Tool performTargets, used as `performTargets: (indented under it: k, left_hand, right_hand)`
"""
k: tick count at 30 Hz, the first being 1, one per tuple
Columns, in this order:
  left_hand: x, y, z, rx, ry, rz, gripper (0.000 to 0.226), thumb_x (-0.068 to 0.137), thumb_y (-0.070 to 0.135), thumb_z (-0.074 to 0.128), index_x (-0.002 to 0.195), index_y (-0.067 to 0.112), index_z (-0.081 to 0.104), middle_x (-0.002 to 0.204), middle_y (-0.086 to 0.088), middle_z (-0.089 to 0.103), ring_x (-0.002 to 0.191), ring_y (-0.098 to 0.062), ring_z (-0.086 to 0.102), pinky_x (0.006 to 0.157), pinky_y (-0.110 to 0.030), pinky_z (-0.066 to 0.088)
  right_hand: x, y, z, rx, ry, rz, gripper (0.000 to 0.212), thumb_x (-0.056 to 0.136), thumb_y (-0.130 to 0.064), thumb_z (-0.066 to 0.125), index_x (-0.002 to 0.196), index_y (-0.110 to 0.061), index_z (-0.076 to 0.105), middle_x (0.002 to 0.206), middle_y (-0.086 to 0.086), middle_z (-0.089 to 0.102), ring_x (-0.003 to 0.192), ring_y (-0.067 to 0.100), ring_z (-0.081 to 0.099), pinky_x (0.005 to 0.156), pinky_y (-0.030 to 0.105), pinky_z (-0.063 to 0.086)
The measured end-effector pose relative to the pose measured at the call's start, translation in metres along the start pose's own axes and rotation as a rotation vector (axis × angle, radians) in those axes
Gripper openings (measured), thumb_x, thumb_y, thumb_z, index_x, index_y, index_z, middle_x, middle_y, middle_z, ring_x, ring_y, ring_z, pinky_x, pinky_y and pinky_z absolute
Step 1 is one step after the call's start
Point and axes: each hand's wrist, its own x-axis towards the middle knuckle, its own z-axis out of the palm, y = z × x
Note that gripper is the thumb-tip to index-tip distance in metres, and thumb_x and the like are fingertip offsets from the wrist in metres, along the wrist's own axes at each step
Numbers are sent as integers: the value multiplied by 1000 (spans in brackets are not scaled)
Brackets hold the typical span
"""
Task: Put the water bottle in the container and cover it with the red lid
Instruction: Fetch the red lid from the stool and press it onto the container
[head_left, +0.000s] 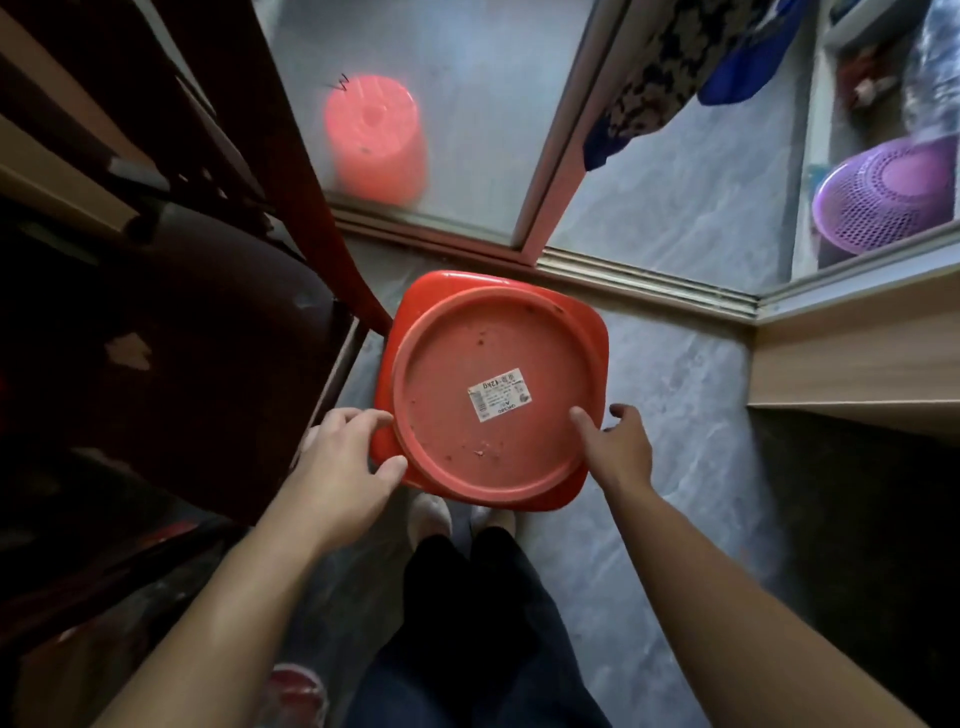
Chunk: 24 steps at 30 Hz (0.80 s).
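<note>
A red lid (493, 384), square with rounded corners, a raised round rim and a white label in the middle, lies flat over the container on the floor. The container and the water bottle are hidden under it. My left hand (343, 457) grips the lid's near-left corner, thumb at the near edge and fingers against the round rim. My right hand (618, 447) holds the right edge, with the thumb on the rim and the fingers past the lid's side.
A dark wooden chair (218, 322) stands close on the left. Behind the lid a sliding-door track (649, 280) runs across, with a pink bucket (374, 135) beyond the glass. At the right are a wooden cabinet (852, 358) and a purple basket (883, 197). My feet (431, 514) stand just below the lid.
</note>
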Motion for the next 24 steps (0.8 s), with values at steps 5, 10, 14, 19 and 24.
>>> performTargets:
  k: [5, 10, 14, 19, 24]
  left_hand:
    - [15, 2, 7, -8, 12, -9, 50, 87, 34, 60, 134, 26, 47, 143, 0, 41, 135, -21, 36, 108, -42, 35]
    - [19, 0, 8, -27, 3, -33, 50, 88, 33, 60, 135, 25, 45, 144, 0, 40, 135, -20, 38, 108, -44, 39]
    - [20, -1, 9, -26, 9, -44, 52, 88, 34, 60, 137, 25, 44, 145, 0, 40, 136, -20, 37, 106, -43, 38]
    - [20, -2, 9, -25, 5, -49, 53, 88, 36, 59, 137, 25, 43, 145, 0, 40, 135, -20, 38, 106, -45, 39]
    - [19, -3, 11, -41, -3, -48, 49, 88, 35, 60, 134, 27, 46, 144, 1, 41, 131, -22, 43, 104, -45, 40]
  right_hand:
    - [14, 4, 11, 25, 67, 38, 55, 78, -48, 68, 120, -15, 53, 122, 11, 62, 108, 30, 61, 94, 48, 51]
    - [19, 9, 10, 86, 93, 28, 37, 83, -38, 70, 107, -14, 56, 107, 7, 64, 96, 26, 63, 87, 43, 52]
    - [21, 10, 5, 188, 50, 46, 30, 82, -30, 72, 99, -12, 56, 103, 9, 65, 95, 27, 65, 90, 45, 54]
    - [14, 1, -2, 425, 7, 64, 28, 83, -23, 71, 102, -10, 56, 98, 6, 63, 88, 19, 62, 77, 35, 52]
    - [7, -6, 1, 551, -53, 50, 49, 78, -30, 78, 113, -3, 57, 104, 6, 66, 93, 21, 65, 81, 38, 55]
